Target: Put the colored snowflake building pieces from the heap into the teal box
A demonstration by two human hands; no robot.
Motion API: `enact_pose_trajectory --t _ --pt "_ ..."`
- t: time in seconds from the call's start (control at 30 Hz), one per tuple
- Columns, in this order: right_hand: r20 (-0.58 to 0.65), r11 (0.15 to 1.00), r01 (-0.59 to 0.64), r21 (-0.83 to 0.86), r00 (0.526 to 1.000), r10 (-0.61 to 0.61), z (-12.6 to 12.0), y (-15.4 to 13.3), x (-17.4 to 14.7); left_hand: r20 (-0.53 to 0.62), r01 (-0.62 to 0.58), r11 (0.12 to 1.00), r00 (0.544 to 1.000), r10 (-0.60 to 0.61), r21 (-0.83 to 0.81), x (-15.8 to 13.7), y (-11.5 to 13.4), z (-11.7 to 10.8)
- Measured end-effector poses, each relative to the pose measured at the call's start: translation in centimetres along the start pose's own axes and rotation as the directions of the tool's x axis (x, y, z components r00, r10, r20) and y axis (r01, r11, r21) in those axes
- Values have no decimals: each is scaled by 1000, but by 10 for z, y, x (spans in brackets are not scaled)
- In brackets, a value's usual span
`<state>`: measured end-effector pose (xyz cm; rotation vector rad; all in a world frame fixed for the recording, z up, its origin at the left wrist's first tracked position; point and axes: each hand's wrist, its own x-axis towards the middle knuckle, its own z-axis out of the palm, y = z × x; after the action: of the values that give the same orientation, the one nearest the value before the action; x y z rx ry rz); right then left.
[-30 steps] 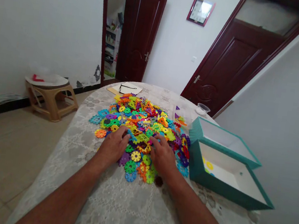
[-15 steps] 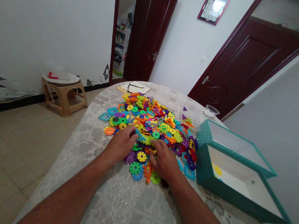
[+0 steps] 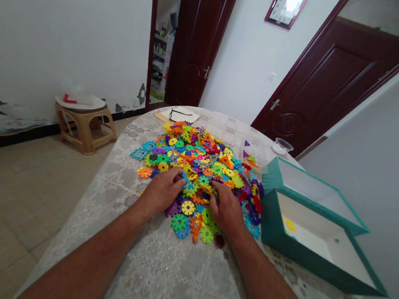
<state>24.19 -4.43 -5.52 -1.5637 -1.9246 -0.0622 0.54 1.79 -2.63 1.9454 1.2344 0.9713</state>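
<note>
A heap of colourful plastic interlocking pieces (image 3: 185,148), many of them notched discs, spreads over the table. At its near side my left hand (image 3: 162,190) pinches a blue-and-yellow-green interlocking piece (image 3: 188,185), perhaps several joined together. My right hand (image 3: 227,207) is closed at the thumb and fingers around a yellowish interlocking piece (image 3: 209,189), partly hidden by the fingers. A gap lies between the two hands. Below them are a pale yellow disc (image 3: 188,208), a green disc (image 3: 179,222) and a lime disc (image 3: 206,234).
To the right stands a teal box (image 3: 318,253) with a yellow disc (image 3: 290,225) inside, beside its teal lid (image 3: 322,189). Farther back are a clear plastic bowl (image 3: 282,145) and glasses (image 3: 181,113) on paper. A stool (image 3: 87,126) stands left of the table (image 3: 163,273).
My right hand has moved a little to the right, widening the gap from my left hand. The yellowish piece in it now sits apart from the blue one. My left hand stays nearly in place.
</note>
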Motion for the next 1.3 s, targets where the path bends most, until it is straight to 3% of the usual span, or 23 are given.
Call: enact_pose_trajectory --t 0.1,0.23,0.37,0.47,0.53,0.6,0.7,0.8,0.93,1.13,1.3 --pt "-30 995 -7 104 999 10 -9 -13 -1 97 -2 988 995 17 -153 -1 5 -2" --pt "82 940 -127 318 991 106 -18 -32 -1 226 -10 963 971 73 -269 -3 13 -1" --pt "184 875 -292 386 954 237 -30 -30 11 202 -53 986 976 85 -160 -5 10 3" --pt "227 893 -371 256 921 317 -49 -9 36 126 -119 992 986 113 42 -5 1 6" --pt "152 920 -382 89 918 367 -64 12 58 90 -180 962 982 165 204 -5 -4 8" --pt "-13 906 -420 -44 907 420 -80 33 82 99 -234 915 972 212 328 -5 -8 10" --pt "-210 860 -501 -98 855 474 -96 58 110 177 -271 848 961 212 455 -5 -9 13" --pt "-302 838 -535 -104 820 486 -98 67 119 225 -281 812 956 189 512 -5 -8 15" --pt "-235 878 -469 -99 868 437 -77 55 96 232 -296 810 951 202 507 -5 -8 14" --pt "-2 975 -221 5 975 221 -38 11 25 229 -299 819 950 211 489 -5 -10 17" --pt "-12 998 -55 -13 998 55 -23 -13 -14 182 -282 865 957 225 415 -7 -14 22"
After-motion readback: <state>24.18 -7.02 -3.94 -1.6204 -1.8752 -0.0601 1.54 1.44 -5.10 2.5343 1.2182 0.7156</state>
